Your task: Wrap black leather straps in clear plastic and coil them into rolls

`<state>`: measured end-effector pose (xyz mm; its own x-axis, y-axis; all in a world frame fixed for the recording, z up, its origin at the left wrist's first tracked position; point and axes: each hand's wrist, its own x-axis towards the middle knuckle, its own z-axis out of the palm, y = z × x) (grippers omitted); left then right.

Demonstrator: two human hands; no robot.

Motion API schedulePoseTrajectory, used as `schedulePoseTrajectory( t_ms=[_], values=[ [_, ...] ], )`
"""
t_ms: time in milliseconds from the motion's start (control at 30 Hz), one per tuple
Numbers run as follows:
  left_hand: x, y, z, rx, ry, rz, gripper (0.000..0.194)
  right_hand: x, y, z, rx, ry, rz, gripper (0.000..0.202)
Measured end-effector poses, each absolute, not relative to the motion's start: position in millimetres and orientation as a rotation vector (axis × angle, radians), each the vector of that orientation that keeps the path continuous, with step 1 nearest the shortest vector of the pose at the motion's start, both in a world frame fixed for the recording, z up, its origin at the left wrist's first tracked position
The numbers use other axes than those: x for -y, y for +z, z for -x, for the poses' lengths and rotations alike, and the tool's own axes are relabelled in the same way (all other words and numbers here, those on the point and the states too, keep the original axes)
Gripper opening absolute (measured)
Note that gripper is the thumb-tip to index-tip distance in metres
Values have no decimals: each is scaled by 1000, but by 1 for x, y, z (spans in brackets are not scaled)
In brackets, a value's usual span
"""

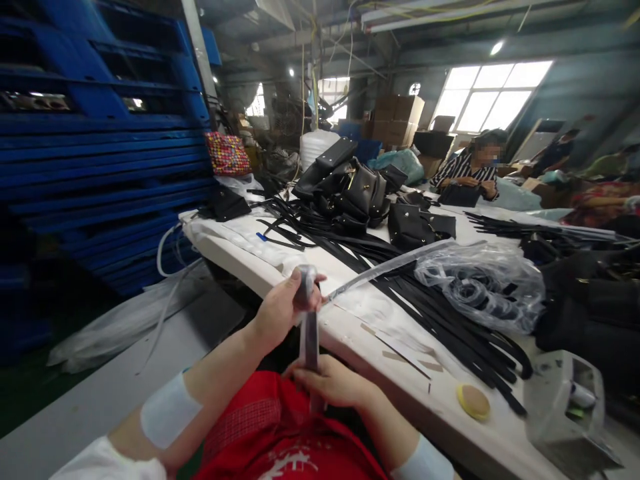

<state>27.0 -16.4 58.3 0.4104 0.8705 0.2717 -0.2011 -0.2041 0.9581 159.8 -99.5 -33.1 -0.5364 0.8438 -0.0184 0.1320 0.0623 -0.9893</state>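
1. Left hand (293,297) is curled snug round the rolled top of 1 dark strap (311,340).
2. Right hand (330,381) grips it lower down, by the red apron (280,427).
3. Past those, a white table (350,337) has loose black strips (425,307), then black bags (363,190).

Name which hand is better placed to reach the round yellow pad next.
Probably the right hand: it looks nearer the round yellow pad, though its grip is on the hanging strap. The left hand is farther off, holding the coiled part.
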Motion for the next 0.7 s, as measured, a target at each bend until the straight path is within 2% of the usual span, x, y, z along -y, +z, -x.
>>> schedulePoseTrajectory(
  t_ms=[67, 100, 167, 233, 300, 400, 467, 567, 700],
  values=[
    [6, 43, -16, -728, 1376, -1914, 51, 107, -23, -174, 1759, 1723, 737, 41],
    [3, 34, -11, -758, 1380, -2160, 53, 109, -17, -184, 1707, 1739, 694, 44],
    [3, 19, -3, -771, 1128, -2522, 54, 106, -8, -207, 1569, 1599, 808, 46],
    [8, 11, 0, -823, 793, -2567, 55, 97, -5, -225, 1535, 1300, 1090, 39],
    [15, 13, -3, -932, 539, -2292, 60, 87, -8, -231, 1576, 957, 1350, 31],
    [19, 29, -9, -921, 385, -1654, 69, 77, -17, -220, 1665, 701, 1408, 56],
    [16, 43, -9, -810, 395, -1319, 69, 75, -23, -206, 1699, 754, 1337, 60],
    [8, 70, -2, -647, 452, -996, 68, 72, -32, -188, 1617, 856, 1296, 46],
    [-10, 108, 19, -463, 740, -760, 65, 70, -46, -177, 1516, 1268, 1234, 44]
  ],
)
